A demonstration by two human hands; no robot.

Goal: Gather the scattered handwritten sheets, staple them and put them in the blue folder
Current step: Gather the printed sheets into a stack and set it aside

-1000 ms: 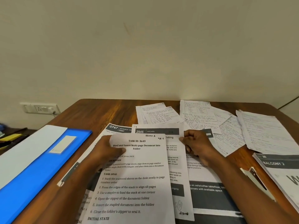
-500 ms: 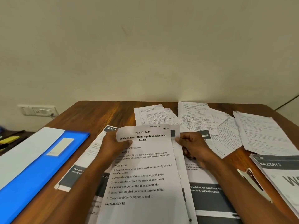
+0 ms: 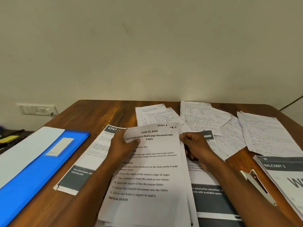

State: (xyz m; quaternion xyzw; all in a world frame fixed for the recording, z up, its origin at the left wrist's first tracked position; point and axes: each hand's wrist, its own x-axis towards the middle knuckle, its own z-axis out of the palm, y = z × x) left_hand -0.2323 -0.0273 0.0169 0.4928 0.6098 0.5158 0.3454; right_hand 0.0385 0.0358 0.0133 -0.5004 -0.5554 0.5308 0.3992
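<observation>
Now the handwritten sheets (image 3: 200,118) lie fanned and overlapping across the far right of the wooden counter (image 3: 98,115), untouched. Nearer, both hands grip a printed instruction sheet (image 3: 150,171) headed "TASK ID: 3649": the left hand (image 3: 122,147) pinches its upper left edge, thumb on top, while the right hand (image 3: 196,145) has its fingers curled around the upper right edge. Off to the left sits the blue folder (image 3: 32,174), flat on the counter. More printed pages spread beneath and beside the held sheet, and a stapler (image 3: 257,185) rests near the right forearm.
</observation>
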